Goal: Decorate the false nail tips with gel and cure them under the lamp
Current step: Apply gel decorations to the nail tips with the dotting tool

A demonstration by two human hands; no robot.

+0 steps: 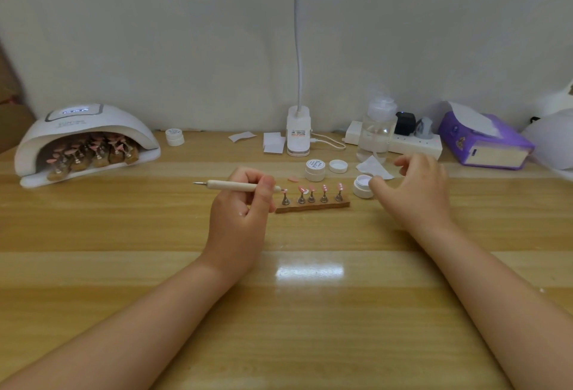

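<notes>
My left hand grips a wooden dotting tool, its tip at the leftmost pink nail tip on the wooden strip stand. Several pink tips on metal holders stand in a row on that strip. My right hand hovers with loosely curled fingers just right of an open white gel pot; its fingertips are near the pot and hold nothing. A white curing lamp at the far left shelters more strips of pink tips.
A closed gel jar, a loose lid and a loose pink tip lie behind the strip. Further back: a clip lamp base, a pump bottle, a power strip, a purple tissue box, wipes, another jar.
</notes>
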